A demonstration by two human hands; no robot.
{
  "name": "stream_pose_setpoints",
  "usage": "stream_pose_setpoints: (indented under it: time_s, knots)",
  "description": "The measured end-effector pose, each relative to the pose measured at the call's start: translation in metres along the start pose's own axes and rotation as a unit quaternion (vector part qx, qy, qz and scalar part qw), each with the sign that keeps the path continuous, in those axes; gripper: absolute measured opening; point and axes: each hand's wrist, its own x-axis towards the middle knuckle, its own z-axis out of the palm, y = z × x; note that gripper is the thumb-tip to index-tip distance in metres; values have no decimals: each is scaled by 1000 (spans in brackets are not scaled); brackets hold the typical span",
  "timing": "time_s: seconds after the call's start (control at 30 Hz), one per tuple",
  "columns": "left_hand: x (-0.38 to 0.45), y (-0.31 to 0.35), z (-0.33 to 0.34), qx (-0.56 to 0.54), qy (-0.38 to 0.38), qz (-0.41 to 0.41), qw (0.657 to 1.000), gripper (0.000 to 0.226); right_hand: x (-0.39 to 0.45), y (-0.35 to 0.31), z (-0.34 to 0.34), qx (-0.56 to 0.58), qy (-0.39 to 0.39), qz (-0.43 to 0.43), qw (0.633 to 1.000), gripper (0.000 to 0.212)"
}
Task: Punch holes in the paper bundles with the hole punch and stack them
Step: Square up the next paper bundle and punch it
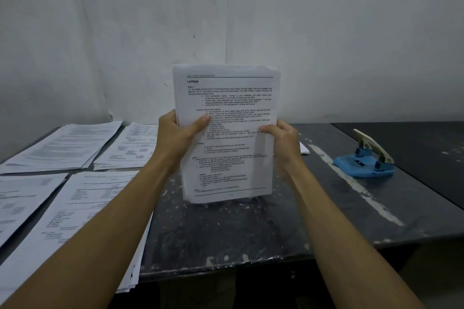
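Four stacks of printed sheets [62, 145] lay on the left of the dark, paint-flecked table [226, 228], print too blurred to read. Left hand [175, 130] gripped the left edge of the upright paper bundle [227, 133], thumb across the front page, fingers behind. Bundle stood at table centre, bottom edge at or just above the tabletop, cannot tell which; heading "LATIHAN" legible near top, body text too small. Right hand [282, 140] clasped the right edge, thumb in front, fingers wrapped behind. Blue hole punch [365, 160] sat well to the right, beige lever raised, untouched.
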Motion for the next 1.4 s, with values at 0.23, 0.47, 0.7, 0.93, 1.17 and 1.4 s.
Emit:
stream_pose_setpoints:
  time_s: [0.23,0.47,0.7,0.93,1.17,1.4]
  knots:
    - [-7,-7,1,-3,-11,-23,1000,37,-15,16,8,-33,18,2,999,20]
    - [-3,-3,1,3,-19,-9,1000,42,-16,14,15,-37,37,-19,998,22]
    - [-5,-5,1,3,-17,-5,1000,43,-15,15,10,-33,23,-6,999,22]
    - [-3,-7,2,17,1,-9,1000,36,-16,17,1,-2,-28,8,1000,20]
    - [18,6,13,1,9,-28,1000,36,-3,8,-13,-57,-42,0,997,14]
    - [20,4,19,5,-52,-48,998,26,9,0,-33,8,-53,45,998,15]
